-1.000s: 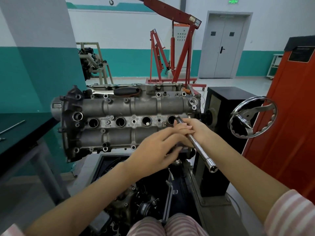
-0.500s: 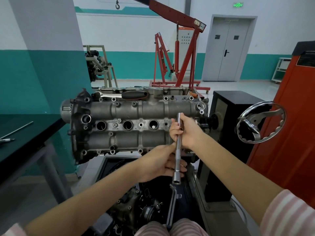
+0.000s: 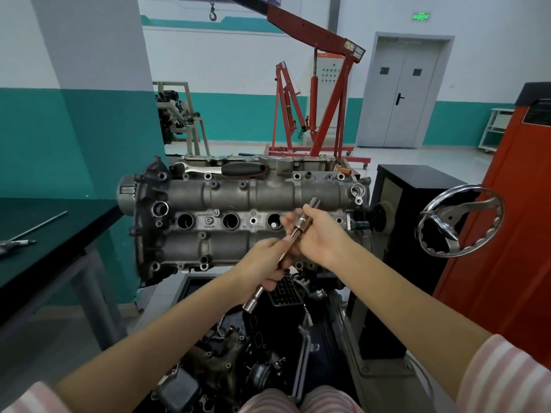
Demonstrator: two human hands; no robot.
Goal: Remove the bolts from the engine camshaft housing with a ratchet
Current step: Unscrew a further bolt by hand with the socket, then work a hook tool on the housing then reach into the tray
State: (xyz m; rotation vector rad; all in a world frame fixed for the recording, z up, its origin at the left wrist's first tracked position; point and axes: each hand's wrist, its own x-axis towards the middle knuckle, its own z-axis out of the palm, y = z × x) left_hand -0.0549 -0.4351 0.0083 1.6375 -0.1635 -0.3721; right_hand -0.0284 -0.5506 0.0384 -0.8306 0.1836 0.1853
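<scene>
Camshaft housing [image 3: 238, 222] mounted on stand, 3 open round bores visible along its middle. 2 hands meeting in front: right hand [image 3: 320, 234] clasping upper part of 1 socket extension bar [image 3: 293, 234], left hand [image 3: 264, 263] wrapped round lower shaft, bar tilted. 1 ratchet [image 3: 226, 169] lying atop housing.

light: bright, even | shadows: soft | edges: wide-angle bending | focus: mostly sharp

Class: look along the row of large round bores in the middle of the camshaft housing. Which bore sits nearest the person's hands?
The rightmost visible bore: it sits just left of the right hand gripping the extension bar. The other two lie farther left.
</scene>
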